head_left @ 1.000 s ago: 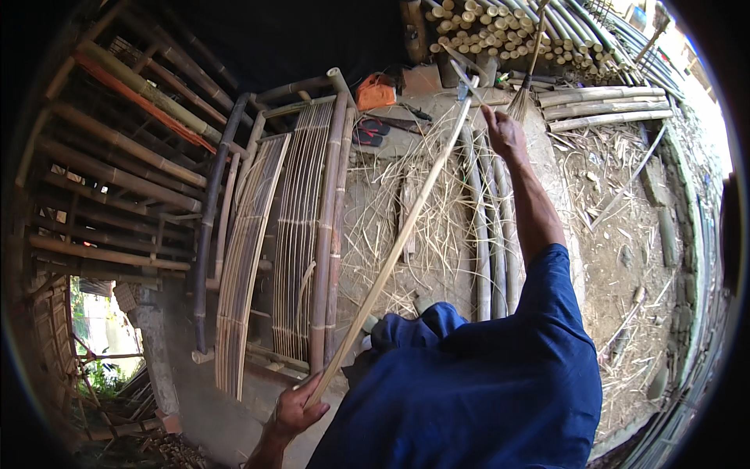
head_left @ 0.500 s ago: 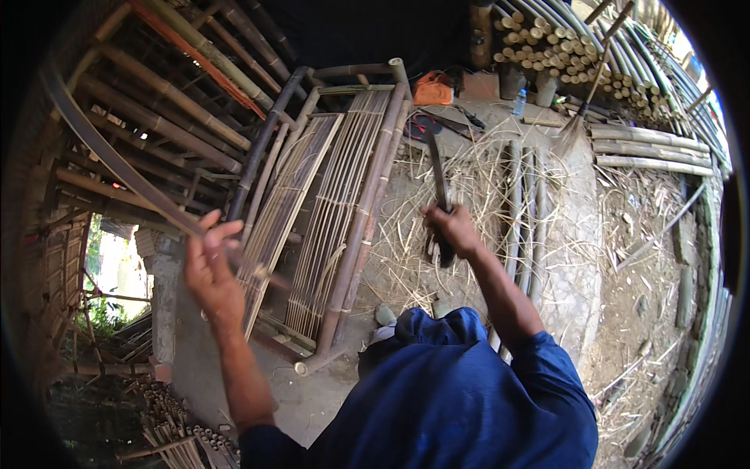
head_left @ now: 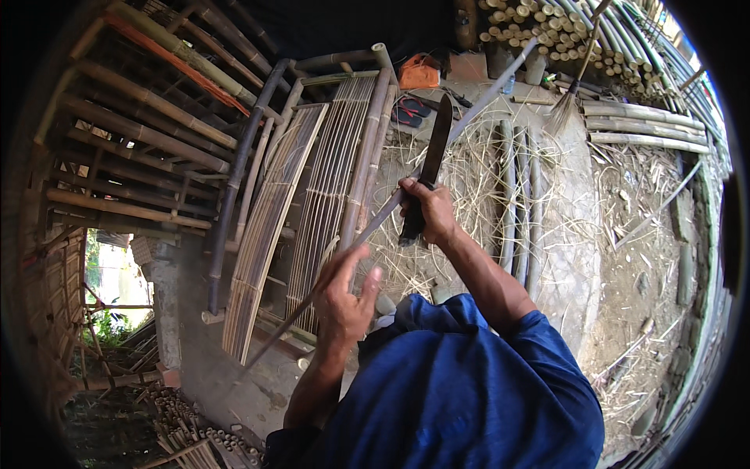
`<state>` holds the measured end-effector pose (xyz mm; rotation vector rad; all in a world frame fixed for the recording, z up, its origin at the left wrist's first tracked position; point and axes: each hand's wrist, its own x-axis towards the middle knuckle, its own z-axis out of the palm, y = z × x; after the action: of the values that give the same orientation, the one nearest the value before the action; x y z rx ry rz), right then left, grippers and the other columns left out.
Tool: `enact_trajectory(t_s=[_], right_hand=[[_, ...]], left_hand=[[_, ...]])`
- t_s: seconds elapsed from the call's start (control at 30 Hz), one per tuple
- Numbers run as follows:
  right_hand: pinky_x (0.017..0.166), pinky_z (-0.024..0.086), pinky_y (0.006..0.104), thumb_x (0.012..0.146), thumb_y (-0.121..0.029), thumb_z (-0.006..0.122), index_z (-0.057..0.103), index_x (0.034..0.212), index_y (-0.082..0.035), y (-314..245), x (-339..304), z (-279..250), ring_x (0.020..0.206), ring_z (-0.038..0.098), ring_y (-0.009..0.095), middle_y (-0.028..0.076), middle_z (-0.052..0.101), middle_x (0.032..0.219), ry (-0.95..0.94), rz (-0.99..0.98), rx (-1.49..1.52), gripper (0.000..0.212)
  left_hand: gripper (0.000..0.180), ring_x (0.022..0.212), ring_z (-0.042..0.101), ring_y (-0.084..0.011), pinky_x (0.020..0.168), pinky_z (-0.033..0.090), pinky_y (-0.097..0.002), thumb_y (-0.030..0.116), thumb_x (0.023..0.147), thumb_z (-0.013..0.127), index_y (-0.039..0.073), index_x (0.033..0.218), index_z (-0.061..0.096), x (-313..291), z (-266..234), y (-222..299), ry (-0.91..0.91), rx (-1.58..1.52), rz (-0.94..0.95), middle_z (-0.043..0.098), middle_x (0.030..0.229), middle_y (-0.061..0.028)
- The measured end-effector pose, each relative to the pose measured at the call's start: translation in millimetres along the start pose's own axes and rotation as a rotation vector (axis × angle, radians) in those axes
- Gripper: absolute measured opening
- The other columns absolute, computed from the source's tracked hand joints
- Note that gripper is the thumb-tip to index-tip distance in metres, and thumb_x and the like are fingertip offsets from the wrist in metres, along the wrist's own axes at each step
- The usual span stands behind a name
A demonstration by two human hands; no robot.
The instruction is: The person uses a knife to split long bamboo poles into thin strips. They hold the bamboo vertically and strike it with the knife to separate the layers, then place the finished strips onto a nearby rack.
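In my right hand [head_left: 430,211] is a machete [head_left: 437,141], gripped by its black handle, the dark blade pointing up and away from me. A long, thin bamboo strip [head_left: 381,213] slants from the lower left to the upper right, passing my right hand's fingers and running behind the blade. Whether those fingers also pinch the strip cannot be told. My left hand [head_left: 344,301] lies along the strip lower down, slightly blurred, with fingers stretched and thumb apart. The strip's lower end is smeared over the floor.
Left of me stands a bamboo frame [head_left: 367,156] with a slatted panel [head_left: 277,219]. Bamboo poles [head_left: 508,195] lie among shavings [head_left: 469,168] on the ground. Farther off are an orange bag [head_left: 419,72], sandals [head_left: 410,109], a broom [head_left: 564,109] and stacked bamboo [head_left: 539,23].
My left hand has moved right and toward my body. The strip, formerly raised at the far left, now crosses in front of me beside the machete. The right hand still grips the machete.
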<state>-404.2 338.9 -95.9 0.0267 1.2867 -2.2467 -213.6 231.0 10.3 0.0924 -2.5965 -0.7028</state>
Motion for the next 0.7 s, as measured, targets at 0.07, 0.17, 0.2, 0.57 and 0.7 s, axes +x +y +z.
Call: enact_trajectory(t_s=[0.07,0.17,0.2,0.57,0.7], right_hand=[[0.047,0.041,0.028,0.091,-0.021,0.069,0.067,0.081,-0.002,-7,4,-13,0.051,0.055,0.013,0.005,0.062,0.066,0.016,-0.043,-0.035,0.022],[0.047,0.042,0.029,0.094,-0.029,0.066,0.067,0.084,-0.001,-26,10,-17,0.051,0.055,0.013,0.006,0.065,0.068,-0.053,-0.108,-0.271,0.03],[0.047,0.043,0.0306,0.096,-0.035,0.063,0.067,0.085,-0.001,-30,13,-22,0.051,0.055,0.014,0.008,0.065,0.069,-0.084,-0.139,-0.422,0.036],[0.051,0.051,0.0451,0.098,-0.067,0.034,0.064,0.092,-0.003,25,-61,-22,0.061,0.067,0.03,0.017,0.066,0.07,-0.283,-0.664,-1.544,0.071],[0.055,0.052,0.0472,0.099,-0.064,0.036,0.065,0.088,-0.004,3,-27,-32,0.059,0.066,0.034,0.017,0.066,0.066,-0.157,-0.309,-1.515,0.068]], left_hand=[[0.032,0.085,0.068,-0.0284,0.078,0.054,-0.0375,0.014,0.098,0.058,-0.004,0.124,0.059,17,-2,-9,-0.163,0.069,-0.083,0.068,0.098,-0.0131],[0.028,0.068,0.064,-0.0123,0.065,0.054,-0.0272,0.011,0.101,0.052,-0.005,0.124,0.057,-1,19,-63,-0.655,-0.667,-0.499,0.059,0.08,-0.0042],[0.028,0.062,0.061,-0.0097,0.06,0.052,-0.0248,0.01,0.101,0.052,-0.004,0.125,0.058,-4,27,-67,-0.595,-0.767,-0.497,0.058,0.077,-0.0027],[0.053,0.051,0.036,0.0023,0.044,0.029,-0.0169,0.03,0.093,0.072,0.007,0.138,0.056,12,71,-62,-0.318,-0.864,-0.762,0.05,0.07,0.0107],[0.05,0.063,0.044,0.0011,0.055,0.035,-0.0184,0.02,0.093,0.072,0.002,0.137,0.056,-14,78,-61,-0.238,-0.688,-0.428,0.06,0.085,0.0063]])
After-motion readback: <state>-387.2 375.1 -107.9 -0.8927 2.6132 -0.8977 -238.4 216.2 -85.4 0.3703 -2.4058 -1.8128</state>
